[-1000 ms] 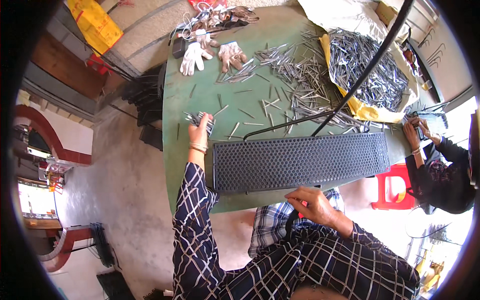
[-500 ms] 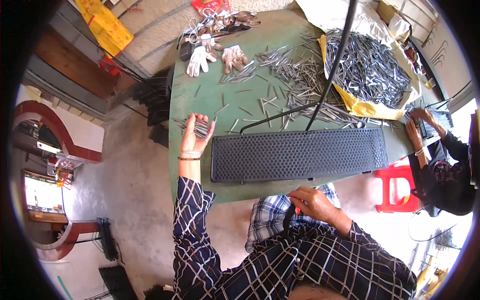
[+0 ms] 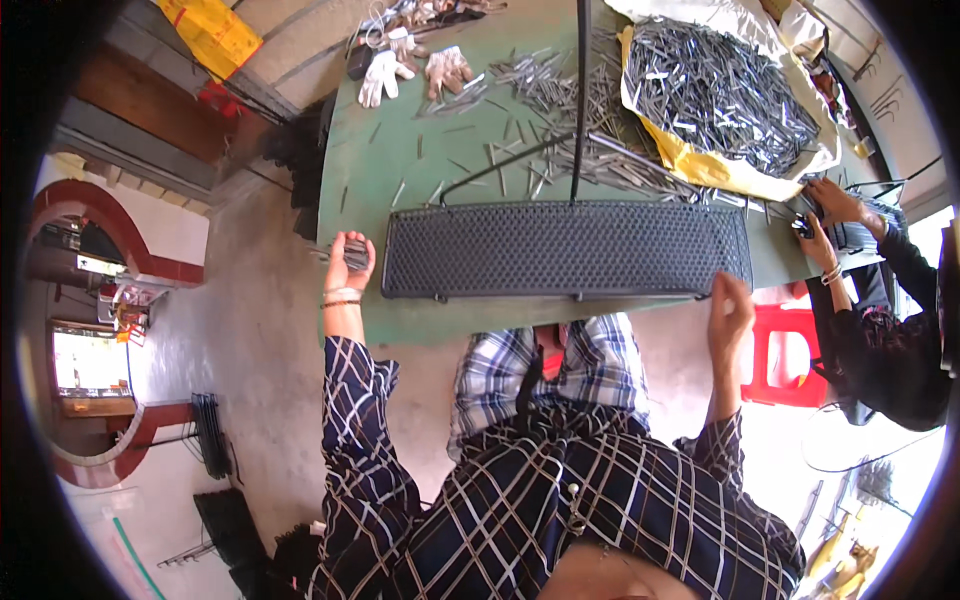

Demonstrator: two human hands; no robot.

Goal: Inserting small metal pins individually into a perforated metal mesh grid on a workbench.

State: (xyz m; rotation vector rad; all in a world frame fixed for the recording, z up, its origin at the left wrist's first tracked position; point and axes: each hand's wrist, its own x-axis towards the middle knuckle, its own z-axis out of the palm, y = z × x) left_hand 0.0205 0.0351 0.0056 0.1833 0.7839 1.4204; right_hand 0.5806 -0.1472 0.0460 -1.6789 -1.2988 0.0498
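Green and littered with loose metal rods, the table carried a long black perforated tray near its front edge. At the tray's left end, the left hand clasped a small bundle of rods. The right hand, fingers loosely open, touched the tray's right corner.

A dark navy shirt with thin white plaid lines covers both arms to the wrists; bangles ring the left wrist, at nine o'clock of centre.
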